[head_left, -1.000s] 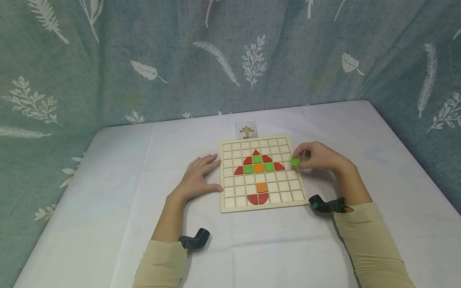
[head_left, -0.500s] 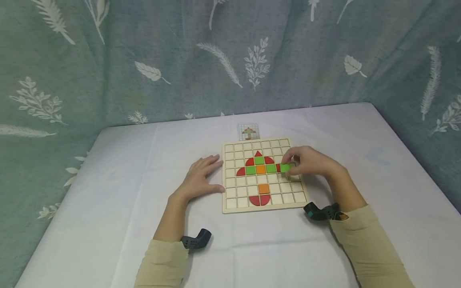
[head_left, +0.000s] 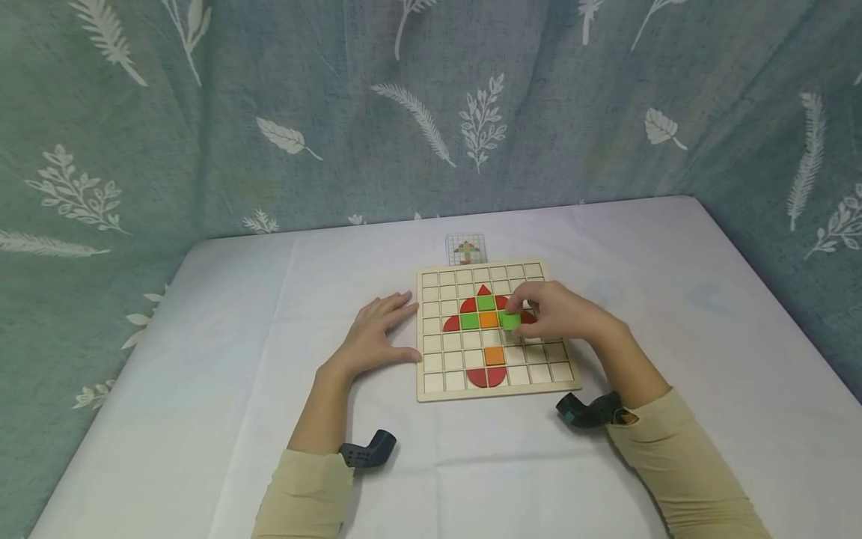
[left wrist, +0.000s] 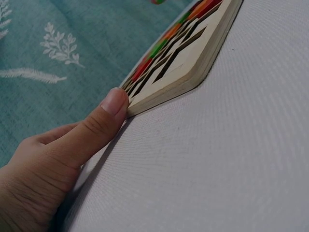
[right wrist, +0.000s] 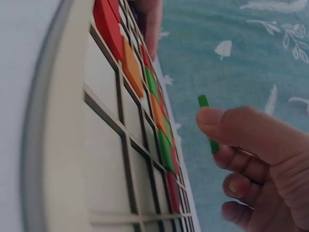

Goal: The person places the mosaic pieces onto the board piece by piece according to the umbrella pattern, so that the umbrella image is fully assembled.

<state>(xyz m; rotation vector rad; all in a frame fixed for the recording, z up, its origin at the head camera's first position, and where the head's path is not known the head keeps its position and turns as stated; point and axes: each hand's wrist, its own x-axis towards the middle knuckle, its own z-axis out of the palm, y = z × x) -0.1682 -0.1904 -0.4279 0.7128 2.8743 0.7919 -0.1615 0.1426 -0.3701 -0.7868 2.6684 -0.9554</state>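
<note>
A square wooden grid board [head_left: 431,395] lies on the white cloth, with red, green and orange tiles set in some of its cells. My right hand [head_left: 562,313] pinches a green square tile [head_left: 509,321] over the middle of the board. In the right wrist view that tile [right wrist: 203,100] sits between thumb and fingers, apart from the grid. My left hand [head_left: 373,335] lies beside the board's left side, fingers spread and fairly straight. Its thumb [left wrist: 115,102] touches the board's edge in the left wrist view. The right hand partly covers the red tiles on that side.
A small pattern card [head_left: 466,250] with a similar coloured figure lies just beyond the board's far edge. An orange tile [head_left: 494,355] and red rounded tiles [head_left: 477,377] sit in the nearer rows. A leaf-patterned curtain [head_left: 377,172] hangs behind the table.
My right hand has carried the green tile leftward from the board's right edge to above its middle. The left hand stays by the board's left edge. The head view has shifted slightly.
</note>
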